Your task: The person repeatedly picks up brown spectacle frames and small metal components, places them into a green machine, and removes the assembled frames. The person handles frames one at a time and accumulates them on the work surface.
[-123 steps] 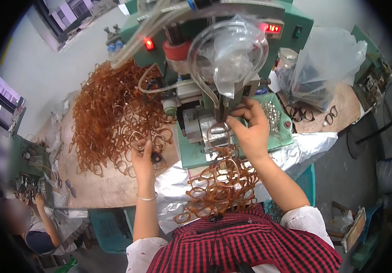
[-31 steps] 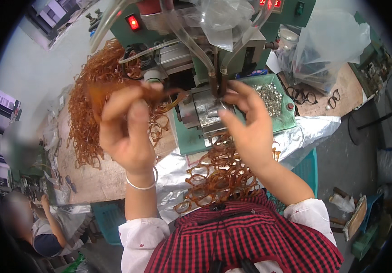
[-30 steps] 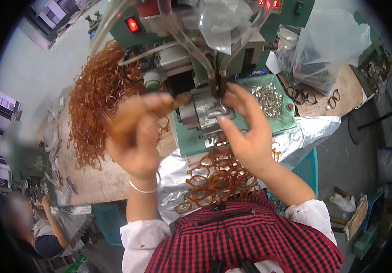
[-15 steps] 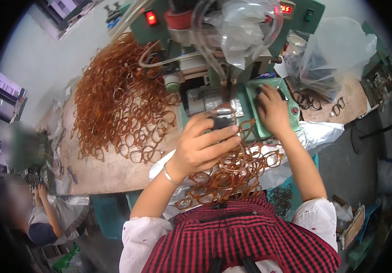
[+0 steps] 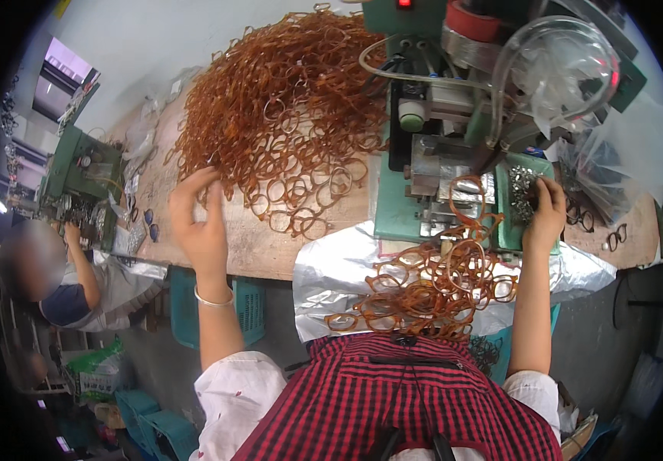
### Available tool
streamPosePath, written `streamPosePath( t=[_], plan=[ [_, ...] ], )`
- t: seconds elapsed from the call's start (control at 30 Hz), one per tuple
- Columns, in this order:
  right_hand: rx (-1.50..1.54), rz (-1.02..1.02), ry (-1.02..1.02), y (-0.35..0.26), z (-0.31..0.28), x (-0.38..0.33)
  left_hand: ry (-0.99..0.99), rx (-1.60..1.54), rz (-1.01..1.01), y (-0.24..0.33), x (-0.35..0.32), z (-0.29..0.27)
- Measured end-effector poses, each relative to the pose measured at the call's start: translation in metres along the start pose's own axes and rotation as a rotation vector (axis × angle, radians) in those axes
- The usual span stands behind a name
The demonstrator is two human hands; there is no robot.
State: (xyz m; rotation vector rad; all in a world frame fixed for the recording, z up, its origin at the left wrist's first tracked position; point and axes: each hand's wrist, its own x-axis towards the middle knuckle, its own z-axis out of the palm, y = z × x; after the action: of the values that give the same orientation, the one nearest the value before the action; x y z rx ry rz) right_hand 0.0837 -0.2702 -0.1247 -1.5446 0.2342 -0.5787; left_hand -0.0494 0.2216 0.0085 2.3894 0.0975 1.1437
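Observation:
My left hand [image 5: 202, 223] reaches up at the left edge of a big pile of amber spectacle frames [image 5: 285, 84], thumb and fingers apart. I see nothing in its grasp. On the other side, my right hand [image 5: 546, 215] dips its bent fingertips into a green tray [image 5: 506, 240] of small silvery metal parts [image 5: 521, 184]; what they pinch is hidden. Between my hands stands a green bench machine [image 5: 400, 219] with metal clamps. One amber spectacle frame [image 5: 467, 192] rests upright before it, above a loose heap of frames [image 5: 423, 284] at my lap.
Silvery sheeting [image 5: 320, 269] covers the table's front edge under the lap heap. Clear tubing [image 5: 500, 84] and a plastic bag [image 5: 558, 81] hang off the machine. Dark spectacle frames [image 5: 614, 238] lie at the right. A person [image 5: 78, 276] works at another machine on the left.
My left hand has left the machine front and moved over to the big pile on the left. The view has turned left. My right hand stays at the tray.

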Motion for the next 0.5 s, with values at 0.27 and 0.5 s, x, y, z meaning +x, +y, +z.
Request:
streamPosePath(
  t=[0.27, 0.5],
  plan=[
    [-0.206, -0.068, -0.072, -0.036, 0.004, -0.03, -0.811, 0.49, -0.125, -0.048, -0.071, 0.075],
    [-0.542, -0.216, 0.065, -0.048, -0.072, -0.065, -0.4, -0.454, -0.464, -0.075, -0.071, 0.113]
  ],
)
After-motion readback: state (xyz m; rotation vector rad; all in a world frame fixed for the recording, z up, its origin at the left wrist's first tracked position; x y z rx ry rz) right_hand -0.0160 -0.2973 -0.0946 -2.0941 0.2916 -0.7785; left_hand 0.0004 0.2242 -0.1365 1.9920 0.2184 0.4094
